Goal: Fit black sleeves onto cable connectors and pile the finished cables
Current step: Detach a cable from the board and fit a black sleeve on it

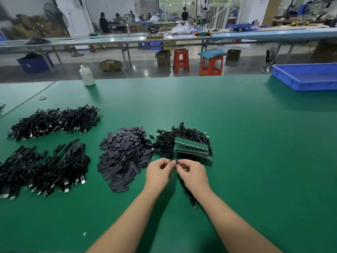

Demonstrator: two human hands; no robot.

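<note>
Green table [237,134] laid out for flow: sleeve heap [124,154] at 10 o'clock of my hands, finished cables [42,168] at 9. Left hand [158,172] and right hand [193,173] both pinch one cable's connector [175,162], presumably for sleeving.

Two bare forearms came up from the lower edge of the head view. No sleeve, glove, watch or ring showed on either one. The left hand [158,172] and the right hand [193,172] were both uncovered, the nails short and plain, and the arms were slim, widening below each wrist.
</note>
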